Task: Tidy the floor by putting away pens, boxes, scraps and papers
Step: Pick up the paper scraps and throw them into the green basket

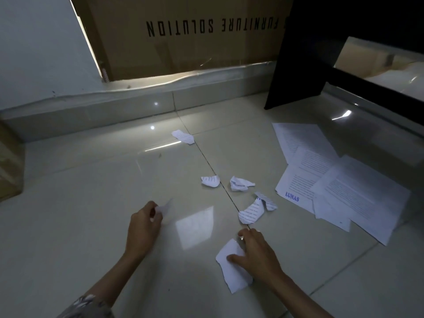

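Observation:
My left hand (143, 227) pinches a small blurred paper scrap (165, 207) just above the glossy tiled floor. Lower right of it, my right hand (257, 254) grips a torn white paper piece (231, 270), thumb on top of it. Several more torn and crumpled scraps lie ahead: one far off (183, 136), one curled (210, 180), a crumpled one (241, 183), and two printed strips (251, 213) just beyond my right fingers. A spread of printed sheets (332, 177), one stamped "LUNAS", lies at the right.
A large cardboard box (188, 42) leans on the wall behind a low tiled ledge (114, 111). A black furniture panel (298, 65) stands at the upper right, above the sheets. Another cardboard box (9, 166) sits at the left edge.

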{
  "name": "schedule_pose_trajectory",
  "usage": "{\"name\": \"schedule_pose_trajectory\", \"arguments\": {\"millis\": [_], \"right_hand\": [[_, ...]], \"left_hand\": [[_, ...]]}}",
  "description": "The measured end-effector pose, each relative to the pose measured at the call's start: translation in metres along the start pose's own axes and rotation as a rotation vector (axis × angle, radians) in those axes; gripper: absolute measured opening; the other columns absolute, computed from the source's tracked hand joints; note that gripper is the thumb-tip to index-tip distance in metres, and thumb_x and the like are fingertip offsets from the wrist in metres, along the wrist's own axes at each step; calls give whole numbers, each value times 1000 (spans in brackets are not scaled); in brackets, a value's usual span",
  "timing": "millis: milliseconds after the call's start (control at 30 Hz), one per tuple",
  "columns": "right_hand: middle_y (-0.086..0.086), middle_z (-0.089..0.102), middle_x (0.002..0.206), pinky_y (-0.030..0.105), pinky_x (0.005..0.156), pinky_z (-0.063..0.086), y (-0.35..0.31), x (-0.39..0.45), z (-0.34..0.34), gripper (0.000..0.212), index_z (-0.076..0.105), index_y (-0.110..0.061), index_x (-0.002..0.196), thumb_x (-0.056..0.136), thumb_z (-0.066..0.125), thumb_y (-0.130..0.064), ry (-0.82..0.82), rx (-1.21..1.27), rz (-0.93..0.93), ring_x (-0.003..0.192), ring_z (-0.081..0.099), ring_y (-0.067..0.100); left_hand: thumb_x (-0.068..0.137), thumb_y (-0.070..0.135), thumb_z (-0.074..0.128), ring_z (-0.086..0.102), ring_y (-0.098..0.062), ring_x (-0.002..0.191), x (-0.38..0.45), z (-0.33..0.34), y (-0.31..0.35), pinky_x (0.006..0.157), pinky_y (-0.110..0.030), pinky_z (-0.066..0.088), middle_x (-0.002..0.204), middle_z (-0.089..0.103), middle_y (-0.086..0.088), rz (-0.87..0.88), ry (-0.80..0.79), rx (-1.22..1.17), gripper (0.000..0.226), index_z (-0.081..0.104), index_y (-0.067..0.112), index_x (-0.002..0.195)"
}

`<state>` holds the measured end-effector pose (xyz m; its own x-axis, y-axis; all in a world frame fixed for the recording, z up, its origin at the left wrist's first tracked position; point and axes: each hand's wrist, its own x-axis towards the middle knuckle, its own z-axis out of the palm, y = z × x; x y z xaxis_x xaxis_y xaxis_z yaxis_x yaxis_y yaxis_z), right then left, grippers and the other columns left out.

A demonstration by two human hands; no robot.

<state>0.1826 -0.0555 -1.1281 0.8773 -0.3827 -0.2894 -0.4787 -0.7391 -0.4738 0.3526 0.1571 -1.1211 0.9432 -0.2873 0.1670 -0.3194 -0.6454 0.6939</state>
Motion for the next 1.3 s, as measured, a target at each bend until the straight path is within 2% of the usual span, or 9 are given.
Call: {"name": "schedule_pose_trajectory", "arguments": {"millis": [67, 233, 400, 567, 800, 900, 1067, 1200, 1300], "right_hand": [[1, 45, 125, 27, 93, 38, -2, -1, 6, 55, 41, -19, 121, 78, 64, -44, 14, -54, 17, 119, 41, 20], [6, 53, 120, 24, 90, 38, -10, 1, 11, 40, 46, -13, 116, 82, 63, -28, 3, 15, 100, 115, 46, 21], [7, 43, 115, 23, 89, 37, -21, -3, 11, 21, 50, -17, 105, 85, 56, -17, 5, -32, 82, 118, 39, 23], [12, 46, 124, 24, 84, 34, -29, -6, 15, 38, 39, -7, 123, 86, 50, -4, 67, 10, 134, 118, 44, 22], [10, 60, 90, 23, 62, 33, -30, -8, 10, 6, 59, -5, 82, 76, 58, -4, 48, 214, 241, 86, 57, 21], [1, 56, 66, 22, 55, 34, -35, -8, -6, 24, 55, -17, 57, 72, 70, -7, 58, 397, 256, 68, 52, 15], [-1, 57, 69, 20, 57, 39, -54, -13, -36, 22, 55, -17, 64, 75, 71, -6, 117, 736, 262, 68, 53, 13], [-2, 59, 67, 11, 46, 37, -76, -15, -44, 20, 59, -18, 77, 77, 65, 1, 122, 880, 207, 62, 52, 8], [1, 61, 69, 19, 50, 38, -85, -15, -52, 15, 63, -16, 82, 77, 67, -3, 80, 942, 210, 63, 54, 13]], "left_hand": [[85, 2, 58, 48, -9, 52, -1, -2, 7, 51, -12, 38, 54, 50, 4, -21, 42, -113, 21, 53, 7, 65], [79, -4, 64, 53, -20, 66, 1, 2, 10, 64, -39, 51, 64, 56, -12, -251, -17, -406, 15, 56, -1, 67], [80, -5, 65, 61, -8, 54, -6, 9, 27, 48, -18, 49, 54, 64, 5, -309, -187, -658, 20, 54, 4, 65], [80, -5, 64, 62, -8, 51, -9, 16, 40, 50, -22, 51, 54, 66, 5, -366, -294, -715, 19, 53, 4, 67], [81, -2, 64, 65, -16, 57, -19, 15, 41, 51, -23, 52, 64, 69, -4, -420, -448, -769, 14, 59, 3, 68], [81, 1, 65, 63, -23, 66, -22, 10, 44, 58, -27, 51, 75, 65, -12, -457, -571, -798, 5, 61, 0, 78], [82, 3, 64, 66, -16, 71, -23, 4, 61, 64, -24, 53, 72, 69, -2, -367, -825, -817, 26, 66, 14, 59], [80, 1, 65, 61, -22, 71, -26, 0, 76, 63, -27, 49, 74, 63, -11, -362, -768, -815, 16, 63, 8, 66], [78, -2, 67, 57, -23, 68, -20, -7, 77, 59, -24, 49, 69, 60, -11, -374, -615, -797, 15, 62, 4, 65]]}}
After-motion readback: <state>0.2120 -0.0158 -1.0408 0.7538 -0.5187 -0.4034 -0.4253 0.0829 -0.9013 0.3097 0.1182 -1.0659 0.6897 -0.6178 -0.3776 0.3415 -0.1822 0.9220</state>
